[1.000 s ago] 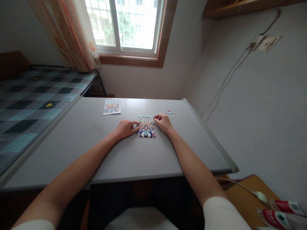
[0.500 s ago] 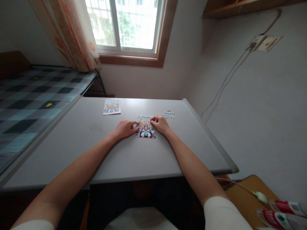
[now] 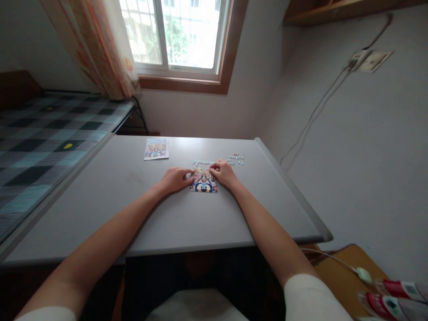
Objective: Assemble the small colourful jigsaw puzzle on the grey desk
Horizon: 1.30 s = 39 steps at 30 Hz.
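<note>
A partly assembled jigsaw puzzle (image 3: 204,182) lies on the table, with a blue cartoon dog face along its near side. Its top border is joined, and a gap of bare table shows just below that border. My left hand (image 3: 175,179) rests at the puzzle's left edge, thumb and fingers apart, fingertips touching it. Over the upper right part, my right hand (image 3: 223,172) pinches with thumb and forefinger; what sits between the tips is too small to make out. Loose puzzle pieces (image 3: 236,158) lie in a small pile beyond the right hand.
A printed reference picture (image 3: 156,149) lies at the back left of the white table (image 3: 200,227). A checked bed (image 3: 63,129) stands on the left. Red-labelled bottles (image 3: 384,305) and a white charger (image 3: 364,275) are at the lower right. Cables hang from a wall socket (image 3: 371,61).
Almost nothing differs. Both hands stay in the same places on the puzzle, and the view has shifted only very slightly.
</note>
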Available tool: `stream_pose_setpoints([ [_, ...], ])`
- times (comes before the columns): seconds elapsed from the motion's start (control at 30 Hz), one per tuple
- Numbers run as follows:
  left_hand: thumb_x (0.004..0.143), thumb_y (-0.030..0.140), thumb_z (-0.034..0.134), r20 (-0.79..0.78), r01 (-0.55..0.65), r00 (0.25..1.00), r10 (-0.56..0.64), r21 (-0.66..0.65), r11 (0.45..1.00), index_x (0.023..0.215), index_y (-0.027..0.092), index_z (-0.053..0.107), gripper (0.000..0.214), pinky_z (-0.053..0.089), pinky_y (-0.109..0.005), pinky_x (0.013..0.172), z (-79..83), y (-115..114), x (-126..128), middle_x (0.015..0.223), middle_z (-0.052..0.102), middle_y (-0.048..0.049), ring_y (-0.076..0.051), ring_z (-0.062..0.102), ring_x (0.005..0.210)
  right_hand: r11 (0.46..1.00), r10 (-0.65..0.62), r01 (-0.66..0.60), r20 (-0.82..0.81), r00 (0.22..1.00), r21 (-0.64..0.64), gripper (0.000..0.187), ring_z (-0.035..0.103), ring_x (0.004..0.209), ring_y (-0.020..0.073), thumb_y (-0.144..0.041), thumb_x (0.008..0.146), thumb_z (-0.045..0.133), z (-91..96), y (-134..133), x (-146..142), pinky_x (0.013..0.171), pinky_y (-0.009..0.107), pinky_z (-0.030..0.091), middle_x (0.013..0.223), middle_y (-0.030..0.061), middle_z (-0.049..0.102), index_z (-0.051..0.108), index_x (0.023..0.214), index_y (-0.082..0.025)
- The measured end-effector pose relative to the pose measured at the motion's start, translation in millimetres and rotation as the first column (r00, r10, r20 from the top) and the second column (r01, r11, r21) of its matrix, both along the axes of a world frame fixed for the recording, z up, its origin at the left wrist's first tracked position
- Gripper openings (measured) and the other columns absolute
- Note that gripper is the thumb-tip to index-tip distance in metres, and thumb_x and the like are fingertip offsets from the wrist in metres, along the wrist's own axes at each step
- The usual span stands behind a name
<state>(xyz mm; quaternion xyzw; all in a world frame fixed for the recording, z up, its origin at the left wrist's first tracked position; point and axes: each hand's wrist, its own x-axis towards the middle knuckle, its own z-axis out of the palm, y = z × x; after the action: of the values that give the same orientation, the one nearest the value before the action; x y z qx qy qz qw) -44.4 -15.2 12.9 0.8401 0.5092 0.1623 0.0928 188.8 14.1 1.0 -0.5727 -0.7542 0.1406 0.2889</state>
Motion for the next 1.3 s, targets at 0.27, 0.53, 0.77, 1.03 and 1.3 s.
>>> stream_pose_setpoints([
  [0.27,0.086,0.054,0.050,0.009,0.003,1.000,-0.003,0.017,1.000,0.111,0.025,0.073,0.044,0.034,-0.025,0.058,-2.1,0.6,-1.0,0.062,0.064,0.0002,-0.015,0.056,0.056,0.999,0.032,-0.031,-0.125,0.992,0.015,0.012,0.056,0.073,0.0139,-0.023,0.080,0.063,-0.7,1.5,4.5,0.076,0.027,0.044,0.079,0.0031,0.063,0.074,0.080,-0.018],
  [0.53,0.086,0.054,0.050,0.003,-0.004,1.000,0.004,0.012,1.000,0.112,0.025,0.073,0.045,0.033,-0.024,0.057,-3.3,1.6,-1.8,0.062,0.064,-0.0003,-0.015,0.056,0.057,0.999,0.052,-0.051,-0.067,0.996,0.016,0.009,0.055,0.073,0.0137,-0.025,0.079,0.066,-2.7,1.8,1.8,0.077,0.027,0.043,0.079,0.0024,0.062,0.074,0.079,-0.019],
  [0.77,0.086,0.054,0.050,0.003,0.001,1.000,-0.001,0.012,1.000,0.112,0.025,0.073,0.045,0.033,-0.024,0.056,-1.2,0.3,-0.5,0.063,0.064,-0.0002,-0.014,0.055,0.055,0.999,0.030,-0.030,0.000,1.000,0.013,0.009,0.055,0.079,0.0156,-0.025,0.079,0.065,-1.4,0.3,0.0,0.081,0.029,0.041,0.082,0.0030,0.064,0.073,0.079,-0.020],
  [1.03,0.086,0.056,0.050,0.003,-0.004,1.000,0.004,-0.004,1.000,0.113,0.025,0.072,0.046,0.033,-0.024,0.057,-2.4,0.7,-1.8,0.065,0.065,-0.0004,-0.015,0.056,0.057,0.999,-0.039,0.040,-0.033,0.999,0.035,0.012,0.057,0.071,0.0149,-0.021,0.081,0.058,0.1,0.9,6.8,0.074,0.026,0.042,0.074,0.0021,0.065,0.069,0.082,-0.020],
  [1.3,0.086,0.062,0.049,0.011,0.015,1.000,-0.015,-0.008,1.000,0.112,0.026,0.071,0.049,0.033,-0.023,0.057,-4.0,3.1,-2.7,0.065,0.063,0.0007,-0.014,0.055,0.057,0.991,-0.112,0.115,0.047,0.993,-0.071,0.012,0.060,0.070,0.0154,-0.023,0.081,0.057,2.6,1.5,15.9,0.071,0.026,0.041,0.075,0.0022,0.069,0.068,0.084,-0.021],
])
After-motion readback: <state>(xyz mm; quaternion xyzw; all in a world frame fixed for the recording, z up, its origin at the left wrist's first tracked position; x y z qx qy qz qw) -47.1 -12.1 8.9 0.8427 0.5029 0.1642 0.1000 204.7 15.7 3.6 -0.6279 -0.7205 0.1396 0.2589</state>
